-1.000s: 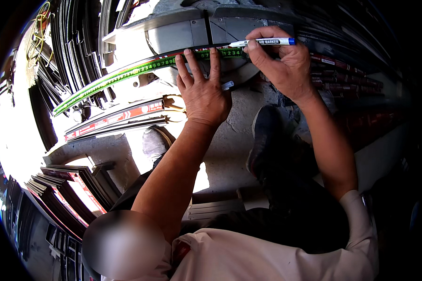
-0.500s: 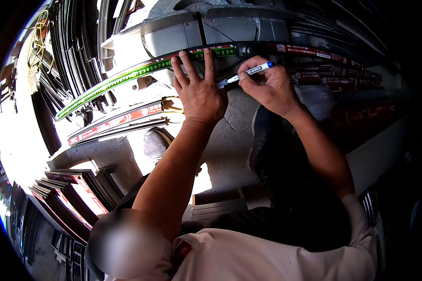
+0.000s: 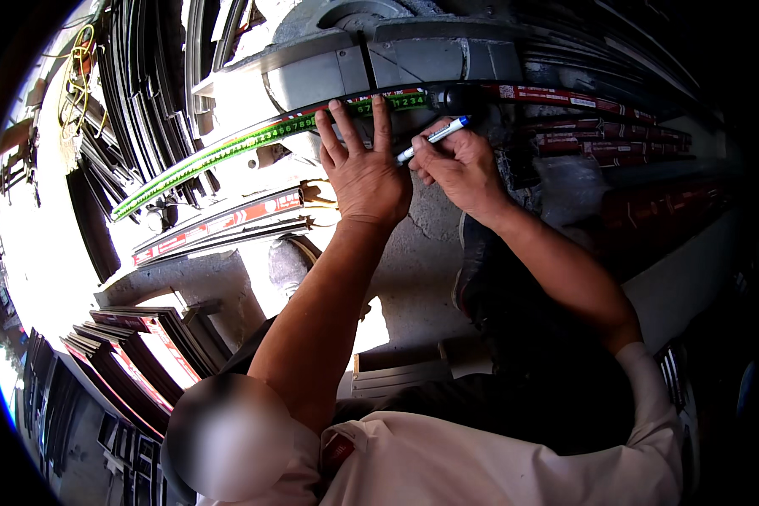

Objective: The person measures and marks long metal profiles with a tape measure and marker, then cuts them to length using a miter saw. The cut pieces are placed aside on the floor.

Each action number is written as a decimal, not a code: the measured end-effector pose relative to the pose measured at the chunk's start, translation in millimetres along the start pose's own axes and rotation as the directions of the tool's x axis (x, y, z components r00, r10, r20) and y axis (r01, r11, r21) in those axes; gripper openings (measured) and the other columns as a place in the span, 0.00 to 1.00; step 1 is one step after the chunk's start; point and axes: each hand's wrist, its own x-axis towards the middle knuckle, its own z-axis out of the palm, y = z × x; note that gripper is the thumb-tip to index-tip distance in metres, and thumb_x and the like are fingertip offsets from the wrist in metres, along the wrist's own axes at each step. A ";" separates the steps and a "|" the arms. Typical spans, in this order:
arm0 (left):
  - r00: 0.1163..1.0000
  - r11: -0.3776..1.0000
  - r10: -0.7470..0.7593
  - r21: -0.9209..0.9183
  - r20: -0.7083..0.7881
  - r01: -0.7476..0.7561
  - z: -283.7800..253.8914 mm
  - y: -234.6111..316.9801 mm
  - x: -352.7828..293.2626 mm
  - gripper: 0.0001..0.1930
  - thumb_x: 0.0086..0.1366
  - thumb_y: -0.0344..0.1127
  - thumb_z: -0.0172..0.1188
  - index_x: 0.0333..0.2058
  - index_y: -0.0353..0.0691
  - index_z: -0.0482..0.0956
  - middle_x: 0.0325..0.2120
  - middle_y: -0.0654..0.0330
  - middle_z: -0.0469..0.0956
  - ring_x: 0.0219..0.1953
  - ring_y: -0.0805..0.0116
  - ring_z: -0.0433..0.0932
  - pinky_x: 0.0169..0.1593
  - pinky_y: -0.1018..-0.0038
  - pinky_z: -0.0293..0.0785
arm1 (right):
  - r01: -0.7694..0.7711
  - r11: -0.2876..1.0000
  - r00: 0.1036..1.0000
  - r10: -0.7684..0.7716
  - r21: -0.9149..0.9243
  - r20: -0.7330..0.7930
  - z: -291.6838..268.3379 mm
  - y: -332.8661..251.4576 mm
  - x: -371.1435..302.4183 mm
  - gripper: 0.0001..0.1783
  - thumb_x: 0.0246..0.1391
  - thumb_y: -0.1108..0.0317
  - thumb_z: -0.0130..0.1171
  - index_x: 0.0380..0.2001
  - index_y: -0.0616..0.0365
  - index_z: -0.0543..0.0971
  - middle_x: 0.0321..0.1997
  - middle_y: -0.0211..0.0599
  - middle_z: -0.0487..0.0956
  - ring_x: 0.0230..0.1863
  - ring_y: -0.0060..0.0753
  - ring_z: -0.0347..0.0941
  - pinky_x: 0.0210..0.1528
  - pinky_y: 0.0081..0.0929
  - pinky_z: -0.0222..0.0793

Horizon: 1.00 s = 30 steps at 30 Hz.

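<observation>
A long green ruler [image 3: 228, 152] lies along a grey metal profile [image 3: 329, 72] at the top of the view. My left hand [image 3: 364, 169] rests flat on the ruler with its fingers spread, pinning the right part of it down. My right hand [image 3: 457, 164] sits just to the right of it and grips a blue and white marker [image 3: 434, 138]. The marker's tip points down-left, close to my left hand's fingers and the ruler's lower edge. My forearms cross the middle of the view.
Profiles with red and white wrapping [image 3: 219, 223] lie below the ruler at the left, and more [image 3: 599, 114] run off to the right. Stacks of dark profiles [image 3: 135, 354] sit at the lower left. Dark rails [image 3: 135, 93] stand at the upper left. Concrete floor [image 3: 413, 270] lies below.
My right hand has come down and left with the marker, from above the ruler to beside my left hand. My left hand stays pressed on the ruler.
</observation>
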 end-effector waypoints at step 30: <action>1.000 1.000 0.017 0.022 -0.012 -0.017 -4.5 2.3 0.4 0.44 0.64 0.49 0.60 0.77 0.49 0.55 0.73 0.25 0.45 0.74 0.19 0.40 0.74 0.35 0.42 | 0.290 0.504 0.819 -0.570 -0.814 -0.061 -58.3 -32.1 12.3 0.35 0.61 0.42 0.67 0.58 0.58 0.76 0.55 0.49 0.76 0.52 0.48 0.79 0.51 0.42 0.78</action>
